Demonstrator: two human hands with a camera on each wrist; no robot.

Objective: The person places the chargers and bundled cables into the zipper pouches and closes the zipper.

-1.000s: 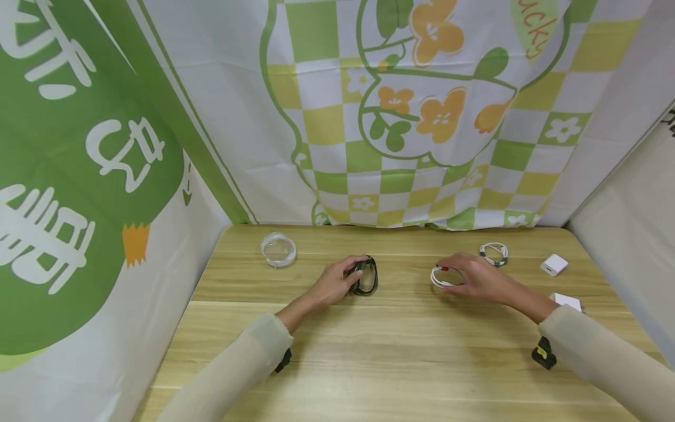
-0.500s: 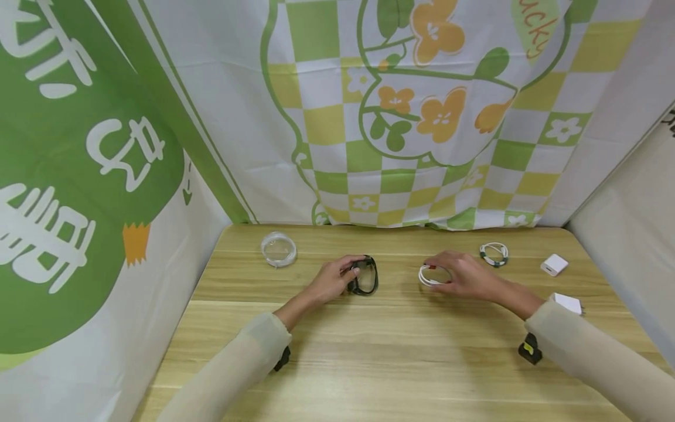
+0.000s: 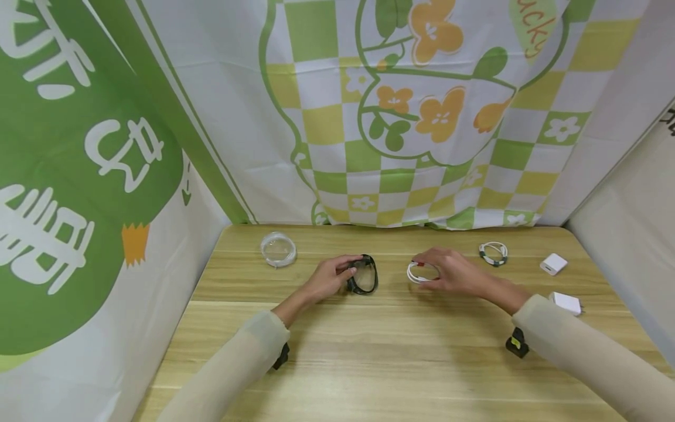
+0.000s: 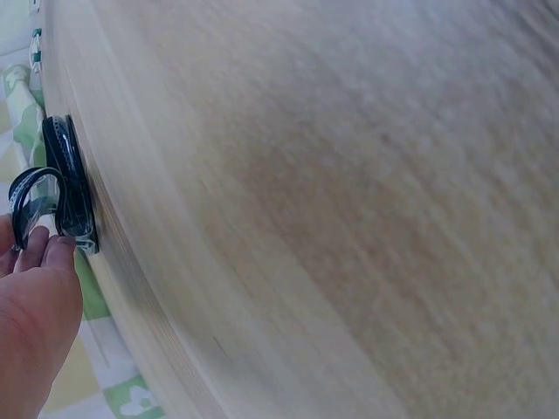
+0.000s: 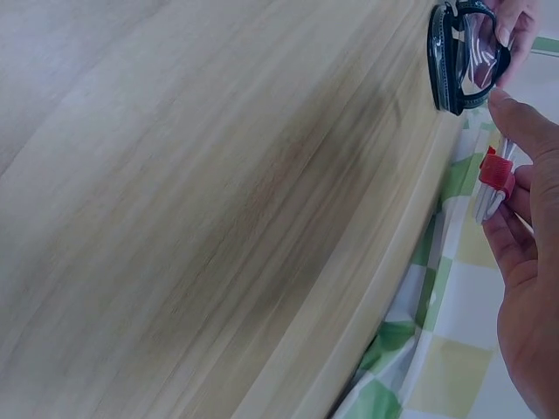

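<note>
My left hand [image 3: 324, 280] pinches the left side of a black coiled cable [image 3: 377, 279], which stands on the table in loops with a clear, shiny film inside. In the left wrist view, the black coil [image 4: 77, 188] shows one loop close to the table and another by the fingertips. To its right, my right hand [image 3: 456, 273] holds a white coiled cable [image 3: 410, 274] between thumb and fingers. A red tie [image 5: 496, 172] wraps that white cable in the right wrist view. A short gap separates the two coils in the head view.
A clear, whitish coil [image 3: 278, 265] lies at the back left of the wooden table [image 3: 358, 363]. At the back right are a white cable coil with dark green ties [image 3: 504, 255] and two white charger plugs, one small [image 3: 554, 264] and one larger [image 3: 566, 303]. A patterned curtain [image 3: 327, 123] hangs behind.
My right hand has moved left with the white coiled cable, closer to the black one. My left hand and the black coil have stayed nearly in place.
</note>
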